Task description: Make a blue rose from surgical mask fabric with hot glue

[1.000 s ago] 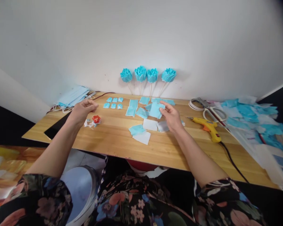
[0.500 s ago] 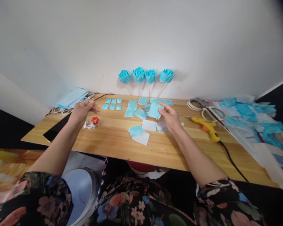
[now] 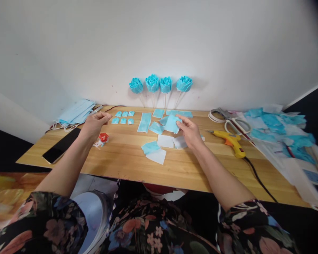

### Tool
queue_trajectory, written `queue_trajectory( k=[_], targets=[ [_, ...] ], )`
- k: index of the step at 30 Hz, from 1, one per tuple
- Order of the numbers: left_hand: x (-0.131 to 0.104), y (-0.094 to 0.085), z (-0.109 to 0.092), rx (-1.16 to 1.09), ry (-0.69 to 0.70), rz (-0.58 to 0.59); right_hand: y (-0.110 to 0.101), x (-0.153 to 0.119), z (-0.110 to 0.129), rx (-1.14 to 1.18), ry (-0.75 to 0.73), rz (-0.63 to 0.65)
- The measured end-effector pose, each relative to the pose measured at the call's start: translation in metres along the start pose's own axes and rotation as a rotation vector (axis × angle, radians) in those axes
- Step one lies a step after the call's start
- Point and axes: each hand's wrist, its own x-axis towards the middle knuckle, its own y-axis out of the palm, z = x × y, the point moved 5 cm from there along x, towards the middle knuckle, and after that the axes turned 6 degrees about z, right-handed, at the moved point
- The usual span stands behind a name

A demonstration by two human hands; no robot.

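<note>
My right hand (image 3: 189, 131) pinches a light blue piece of fabric (image 3: 172, 124) between thumb and fingers, just above other cut pieces. Left of it, my left hand (image 3: 96, 123) is closed in a pinch over the table; whatever it may hold is too small to make out. Close to its fingertips lie two rows of small folded blue petals (image 3: 123, 121). A red scrap (image 3: 103, 137) with white bits sits just below that hand. Blue and white cut pieces (image 3: 155, 156) lie mid-table, some overlapping.
Several blue fabric flowers (image 3: 152, 83) on sticks lean against the wall. At left are stacked face masks (image 3: 76, 112) and a black phone (image 3: 59, 146). A yellow glue gun (image 3: 234, 143), scissors (image 3: 237, 126), tape roll (image 3: 216, 116) and a heap of blue scraps (image 3: 278, 123) occupy the right side.
The view has shifted slightly, so things on the table appear a little further left. My left hand's fingers have drawn into a forward pinch; my right hand keeps its hold on the blue piece.
</note>
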Motion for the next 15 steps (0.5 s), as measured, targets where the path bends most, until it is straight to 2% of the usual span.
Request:
queue_trajectory(
  k=[4, 11, 15],
  targets=[
    [-0.005, 0.006, -0.009, 0.073, -0.004, 0.002, 0.001, 0.0, 0.0, 0.006, 0.013, 0.006],
    [-0.002, 0.011, -0.006, -0.041, 0.083, 0.065, 0.0, 0.0, -0.002, 0.066, 0.034, -0.014],
    [-0.003, 0.014, -0.006, -0.037, 0.06, 0.074, 0.0, 0.001, -0.002, 0.054, 0.034, -0.003]
  ],
)
